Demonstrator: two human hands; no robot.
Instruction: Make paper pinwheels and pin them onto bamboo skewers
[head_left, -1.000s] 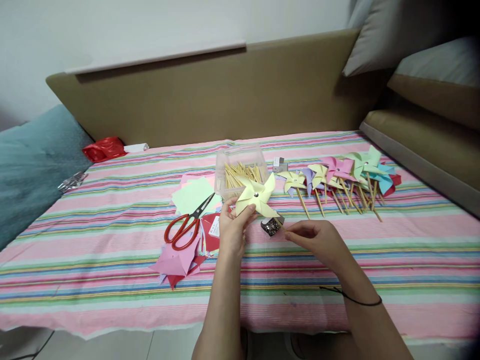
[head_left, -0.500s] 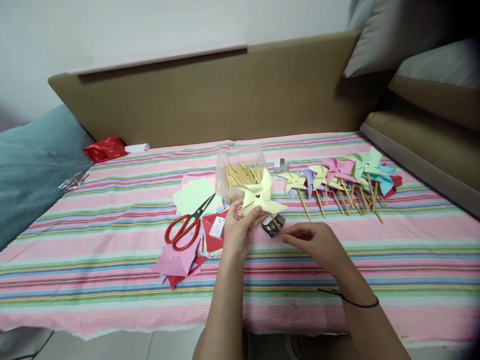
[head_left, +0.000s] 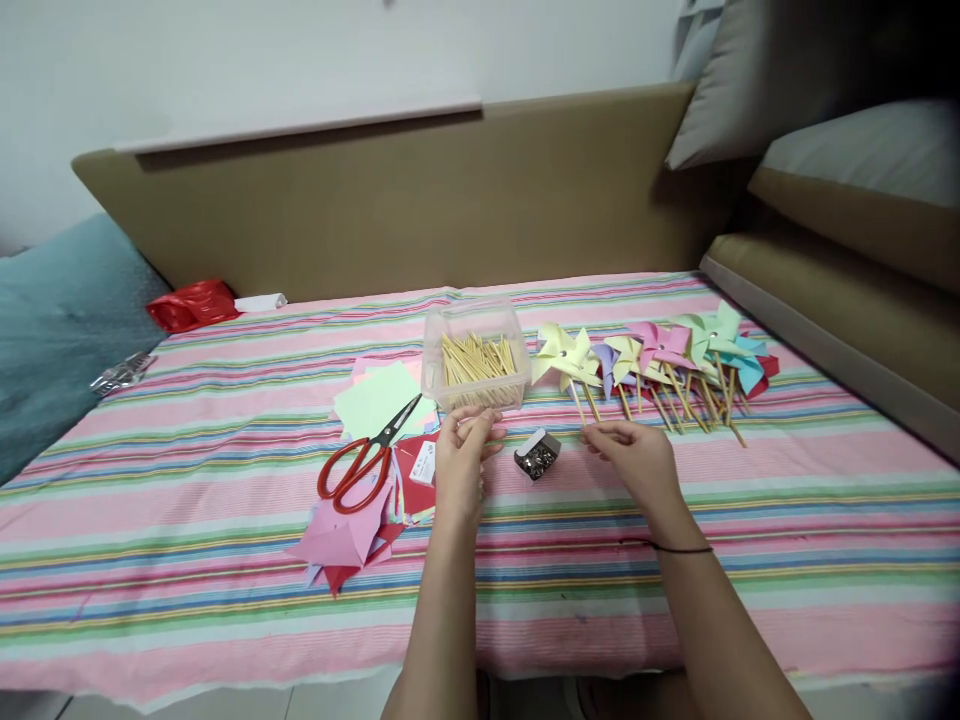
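Observation:
A pale yellow paper pinwheel [head_left: 567, 356] is at the left end of a row of finished pinwheels [head_left: 660, 345]. Its stick runs down to my right hand [head_left: 634, 455], whose thumb and fingers pinch the lower end. My left hand [head_left: 466, 455] is at the front edge of a clear plastic box [head_left: 433, 365] filled with wooden sticks [head_left: 480, 360]. Its fingers are loosely bent and apart, with nothing visible in them. Between the hands lies a small opened box of metal pins [head_left: 537, 458].
Red-handled scissors [head_left: 356, 472] lie across coloured paper sheets [head_left: 382, 400]. Cut paper pieces [head_left: 341, 535] and a small white box [head_left: 424, 462] are close by. A red plastic bag [head_left: 193, 305] sits back left on the striped cloth [head_left: 225, 620]. Cushions [head_left: 862, 180] are piled at right.
The yellow pinwheel has moved right, from between both hands to the row. My left hand has let go of it; my right hand still grips its stick.

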